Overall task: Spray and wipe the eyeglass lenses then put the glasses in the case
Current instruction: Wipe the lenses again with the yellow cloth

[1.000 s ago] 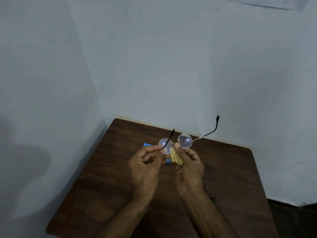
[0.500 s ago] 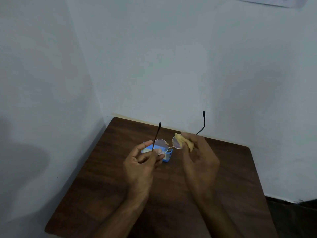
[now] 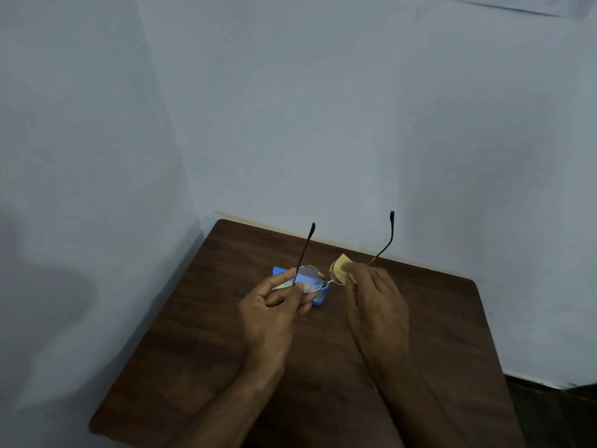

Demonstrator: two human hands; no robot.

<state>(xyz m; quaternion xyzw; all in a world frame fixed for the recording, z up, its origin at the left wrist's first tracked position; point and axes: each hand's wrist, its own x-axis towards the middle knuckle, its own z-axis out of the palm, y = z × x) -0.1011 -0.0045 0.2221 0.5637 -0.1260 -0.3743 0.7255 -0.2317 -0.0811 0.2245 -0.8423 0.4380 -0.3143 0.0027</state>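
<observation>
Holding the eyeglasses [image 3: 309, 279] up at the centre of the frame, above the table, the left hand [image 3: 274, 308] pinches the frame at the outer edge of the left-of-frame lens between thumb and curled fingers, while its index finger reaches out straighter towards the rim. The right hand [image 3: 376, 302], just to the right of it, has its fingers curled and pressed together, pinching a small yellow cloth [image 3: 340, 270] against the other lens, which the cloth mostly covers. Both temple arms are unfolded and point up the frame towards the wall, their dark tips well apart. Behind the left hand and the uncovered lens, a blue object [image 3: 319, 299] lies flat on the brown wooden table [image 3: 193, 350]. Hand and lens hide much of it, and whether it is the case cannot be told. The table is set into a corner of pale grey-blue walls [image 3: 323, 124], and the edge of a white sheet [image 3: 517, 4] shows at the upper right of the frame.
</observation>
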